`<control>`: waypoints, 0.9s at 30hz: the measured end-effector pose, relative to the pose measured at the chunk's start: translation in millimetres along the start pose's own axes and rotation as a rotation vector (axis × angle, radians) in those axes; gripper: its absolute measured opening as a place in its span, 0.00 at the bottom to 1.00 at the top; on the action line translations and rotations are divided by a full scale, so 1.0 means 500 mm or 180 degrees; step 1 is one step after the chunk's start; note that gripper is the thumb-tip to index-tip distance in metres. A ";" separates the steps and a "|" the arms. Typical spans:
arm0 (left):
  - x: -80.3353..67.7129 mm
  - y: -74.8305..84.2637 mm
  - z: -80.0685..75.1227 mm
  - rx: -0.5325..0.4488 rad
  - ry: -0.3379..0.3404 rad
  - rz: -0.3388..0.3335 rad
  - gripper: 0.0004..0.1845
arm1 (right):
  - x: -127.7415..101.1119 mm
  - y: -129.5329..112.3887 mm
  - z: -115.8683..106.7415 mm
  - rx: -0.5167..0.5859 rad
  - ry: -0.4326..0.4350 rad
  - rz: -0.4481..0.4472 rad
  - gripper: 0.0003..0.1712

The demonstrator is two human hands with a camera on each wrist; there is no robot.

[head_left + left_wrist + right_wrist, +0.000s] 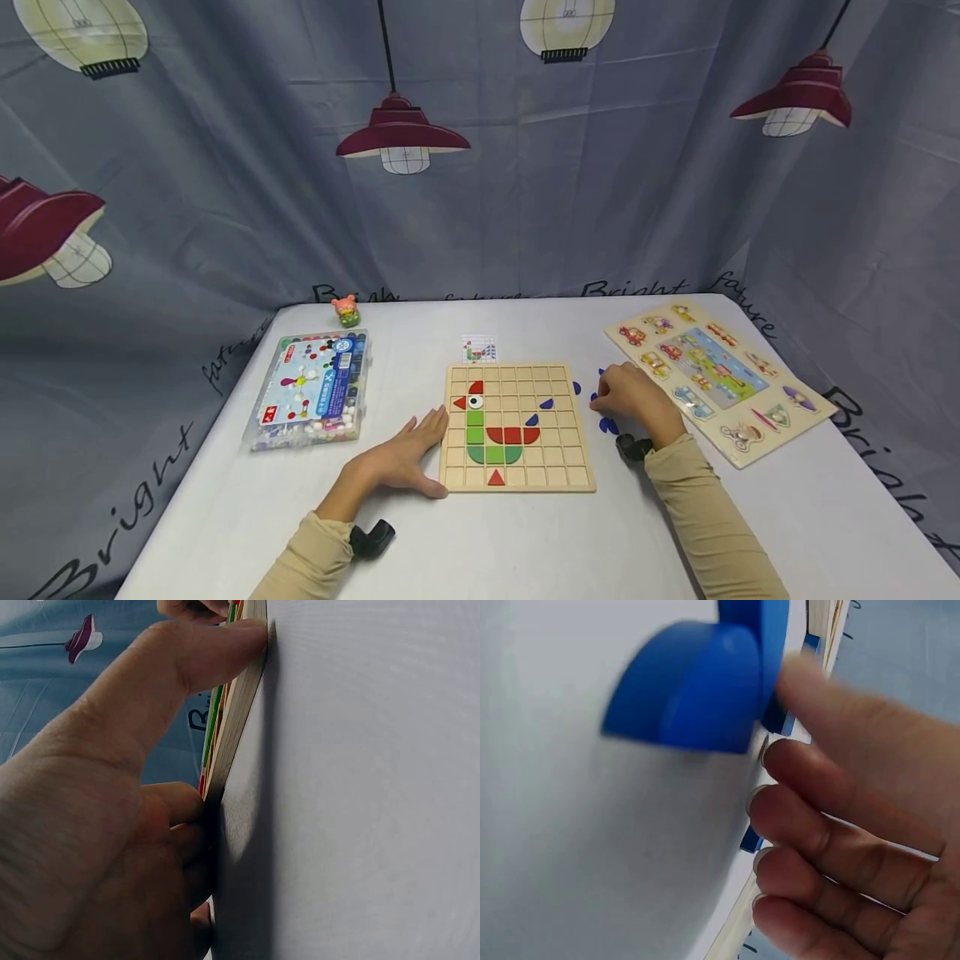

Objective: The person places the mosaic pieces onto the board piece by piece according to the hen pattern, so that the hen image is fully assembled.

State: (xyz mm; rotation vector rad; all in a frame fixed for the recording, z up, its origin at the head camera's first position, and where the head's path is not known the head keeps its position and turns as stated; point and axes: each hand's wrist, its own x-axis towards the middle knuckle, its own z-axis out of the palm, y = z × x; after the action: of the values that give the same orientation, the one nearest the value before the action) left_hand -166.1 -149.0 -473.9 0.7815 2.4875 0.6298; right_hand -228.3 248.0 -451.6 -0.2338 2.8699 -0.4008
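Note:
My left hand [405, 454] lies spread at the left side of a wooden grid board [555, 475], thumb at its near corner and fingertips along its edge. In the left wrist view, the thumb [225, 656] presses the board's side [240, 712]. Red, green and blue pieces and a round eye piece [476, 402] form a bird-like figure on the grid; a red triangle [496, 478] sits in the bottom row. Right of the board, my right hand [630, 396] pinches a blue piece [774, 667] between thumb and curled index finger. A blue quarter-circle piece [682, 690] is close by.
More blue pieces [608, 426] lie around my right hand. Behind the board is a small pattern card [479, 348]. A clear case of beads [307, 390] stands left, with a small figurine [347, 311] behind it. A picture puzzle board [720, 375] lies right.

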 end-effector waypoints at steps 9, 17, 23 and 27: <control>0.002 -0.003 0.001 0.0014 0.0014 0.0027 0.63 | 0.008 0.007 0.000 0.0076 0.0100 -0.0291 0.08; 0.002 -0.001 -0.001 0.0011 0.0010 0.0019 0.63 | 0.013 0.019 0.004 0.0326 0.0039 -0.0325 0.08; 0.002 -0.002 0.001 -0.0012 -0.0022 -0.0001 0.64 | 0.014 0.026 0.009 0.0460 0.0017 -0.0316 0.09; 0.002 -0.003 0.001 -0.0023 -0.0023 -0.0012 0.64 | 0.014 0.027 0.008 0.0484 0.0000 -0.0317 0.09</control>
State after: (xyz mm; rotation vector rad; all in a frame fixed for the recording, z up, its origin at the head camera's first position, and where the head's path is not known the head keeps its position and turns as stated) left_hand -167.3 -149.0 -475.3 0.7750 2.4783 0.6331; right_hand -235.9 258.4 -460.8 -0.3499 2.8178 -0.6343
